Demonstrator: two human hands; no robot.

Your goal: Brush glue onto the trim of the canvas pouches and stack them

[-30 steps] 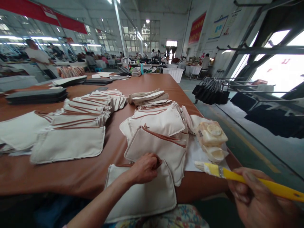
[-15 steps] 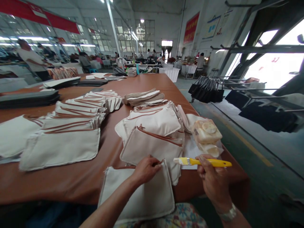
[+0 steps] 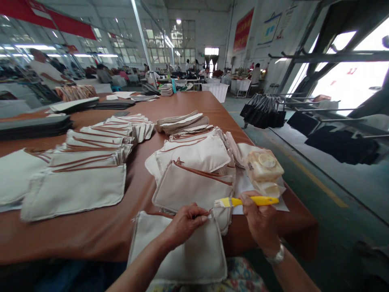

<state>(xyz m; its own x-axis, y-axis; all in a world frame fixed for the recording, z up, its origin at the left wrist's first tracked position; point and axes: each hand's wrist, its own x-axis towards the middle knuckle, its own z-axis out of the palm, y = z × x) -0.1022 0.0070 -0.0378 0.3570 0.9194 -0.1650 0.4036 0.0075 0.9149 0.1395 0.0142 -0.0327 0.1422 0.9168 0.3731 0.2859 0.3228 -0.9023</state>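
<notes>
A cream canvas pouch (image 3: 179,255) with brown trim lies at the near table edge, hanging partly over my lap. My left hand (image 3: 186,223) pinches its upper right edge, fingers closed on the fabric. My right hand (image 3: 258,221) is closed around a yellow-handled brush (image 3: 247,201), held level with its bristles pointing left at the pouch's top right corner, just beside my left fingers. A pile of similar pouches (image 3: 194,170) lies right behind. A glue-stained plastic tub (image 3: 264,170) stands on white paper to the right of the brush.
Rows of finished pouches (image 3: 91,158) cover the brown table (image 3: 91,231) to the left, with dark flat stacks (image 3: 33,125) beyond. Black bags hang on a rack (image 3: 263,113) in the aisle at right. Other people work at far tables.
My right hand has brought the brush in from the lower right and leftward, so its bristles now reach the pouch corner. My left hand has kept its grip on the pouch edge.
</notes>
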